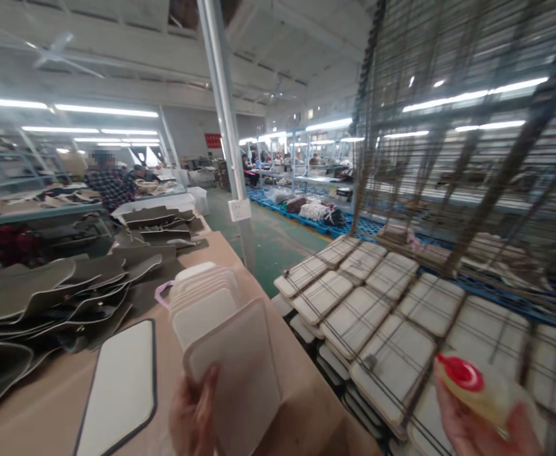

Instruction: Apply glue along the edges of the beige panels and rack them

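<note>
Step in hand, apparently: handling single panels. Left grip point(195, 405) pinches pale panel point(244, 373) over near desk point(54, 392), beside stacked row point(206, 310). Right hand point(451, 408) wraps red-capped bottle point(496, 392) (tilted), near right. Next move likely calls for steady panel, controlled bottle.

left hand point(191, 411) bare, slender in outline, fingers point(208, 389) narrow with rounded ends, dark shadow lines between them, edges softened by blur. right hand point(465, 430) bare as well, fingers smooth in contour and rounded at ends, surface blurred. nails on both too indistinct to make out. both cut off by lower frame edge.
</note>
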`<action>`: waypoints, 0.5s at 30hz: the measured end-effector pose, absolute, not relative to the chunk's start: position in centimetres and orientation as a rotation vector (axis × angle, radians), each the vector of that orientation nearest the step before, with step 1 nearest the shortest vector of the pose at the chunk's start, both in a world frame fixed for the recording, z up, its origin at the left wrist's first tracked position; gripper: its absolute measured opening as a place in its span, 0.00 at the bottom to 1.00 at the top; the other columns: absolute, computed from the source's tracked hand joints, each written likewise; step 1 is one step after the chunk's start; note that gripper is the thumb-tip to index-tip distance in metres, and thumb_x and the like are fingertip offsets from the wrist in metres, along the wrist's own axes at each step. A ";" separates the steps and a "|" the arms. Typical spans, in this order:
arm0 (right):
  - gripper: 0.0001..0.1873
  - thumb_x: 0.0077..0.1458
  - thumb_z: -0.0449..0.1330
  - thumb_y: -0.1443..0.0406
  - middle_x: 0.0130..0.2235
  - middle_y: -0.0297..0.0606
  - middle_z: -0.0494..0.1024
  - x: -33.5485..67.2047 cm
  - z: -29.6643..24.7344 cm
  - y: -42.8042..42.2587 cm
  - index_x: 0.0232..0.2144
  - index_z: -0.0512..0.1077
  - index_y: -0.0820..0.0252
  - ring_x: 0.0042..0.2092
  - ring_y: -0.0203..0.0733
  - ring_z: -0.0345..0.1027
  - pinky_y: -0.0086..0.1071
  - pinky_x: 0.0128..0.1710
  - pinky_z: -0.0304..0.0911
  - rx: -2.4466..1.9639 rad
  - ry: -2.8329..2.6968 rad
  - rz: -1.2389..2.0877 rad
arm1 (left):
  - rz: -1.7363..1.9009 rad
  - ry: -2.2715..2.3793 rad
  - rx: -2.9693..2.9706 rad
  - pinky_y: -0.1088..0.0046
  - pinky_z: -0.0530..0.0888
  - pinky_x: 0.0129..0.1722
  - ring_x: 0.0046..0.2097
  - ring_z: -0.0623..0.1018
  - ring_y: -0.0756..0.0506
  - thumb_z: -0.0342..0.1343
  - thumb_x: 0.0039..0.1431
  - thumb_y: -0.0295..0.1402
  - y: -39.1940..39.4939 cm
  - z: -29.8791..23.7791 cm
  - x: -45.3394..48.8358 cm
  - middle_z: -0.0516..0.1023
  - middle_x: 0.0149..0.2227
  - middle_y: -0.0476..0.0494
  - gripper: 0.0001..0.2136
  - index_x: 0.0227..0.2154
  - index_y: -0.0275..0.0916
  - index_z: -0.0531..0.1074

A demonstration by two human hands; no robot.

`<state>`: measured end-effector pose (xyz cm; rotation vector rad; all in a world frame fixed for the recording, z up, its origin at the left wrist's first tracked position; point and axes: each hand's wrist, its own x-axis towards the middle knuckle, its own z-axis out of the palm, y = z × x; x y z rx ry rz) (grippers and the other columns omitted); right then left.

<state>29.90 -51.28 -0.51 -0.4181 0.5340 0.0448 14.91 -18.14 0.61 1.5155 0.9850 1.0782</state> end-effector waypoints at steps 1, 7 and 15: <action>0.24 0.50 0.59 0.56 0.57 0.44 0.70 29.9 -0.1 -51.3 0.51 0.70 0.53 0.55 0.47 0.66 0.43 0.53 0.66 -0.473 0.490 0.034 | 1.075 0.989 1.542 0.68 0.76 0.30 0.35 0.79 0.39 0.57 0.42 0.53 -18.6 0.8 15.0 0.79 0.31 0.42 0.24 0.36 0.38 0.71; 0.26 0.46 0.64 0.51 0.51 0.41 0.76 30.7 4.7 -52.2 0.46 0.73 0.56 0.54 0.44 0.68 0.40 0.57 0.60 -0.567 0.215 -0.208 | 0.665 0.442 1.936 0.64 0.74 0.45 0.47 0.76 0.35 0.62 0.39 0.52 -20.4 5.8 19.8 0.79 0.45 0.40 0.32 0.46 0.36 0.74; 0.28 0.28 0.74 0.52 0.43 0.32 0.80 30.3 10.1 -57.5 0.37 0.75 0.46 0.47 0.50 0.73 0.48 0.53 0.65 -0.864 -0.365 -0.199 | -0.521 -0.566 2.021 0.72 0.71 0.46 0.49 0.75 0.41 0.56 0.56 0.31 -28.4 11.9 25.0 0.77 0.50 0.44 0.20 0.53 0.37 0.71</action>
